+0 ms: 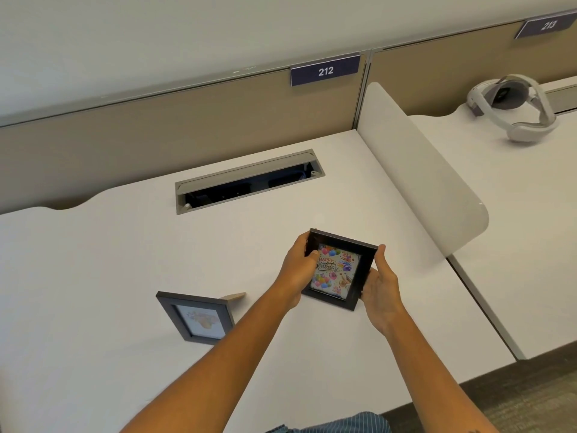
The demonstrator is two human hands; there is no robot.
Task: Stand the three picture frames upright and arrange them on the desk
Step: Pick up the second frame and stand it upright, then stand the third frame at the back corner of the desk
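Left fingers: the fingers of the left hand are curled around the left edge of the black birthday frame, thumb lying over the front of the picture, the rest hidden behind it.
Right fingers: the right hand cups the frame's right edge and lower right corner, thumb pressed along the right rim, the other fingers tucked underneath and out of sight.
Black birthday frame: held between both hands, tilted with its face toward the camera; it shows balloons and the words "Happy Birthday". Whether its lower corner touches the table cannot be told. It sits right of the table's middle, nearer the right edge than the left.
Grey frame: a second frame stands on the table left of the hands, toward the near edge, leaning back on a tan stand that juts out behind it; it holds a pale picture.
Third frame: only two frames are in view.
Table: white top with a wavy far edge.
Cable tray: a grey slot with its lid open, set into the table near the far edge, dark inside.
Divider: a white rounded panel runs along the table's right edge.
Back partition: a beige panel behind the far edge, bearing a blue tag "212"; a tag "213" is further right.
Neighbouring table: a white headset lies on it, beyond the divider.
Person: bare forearms, striped cloth at the near edge.
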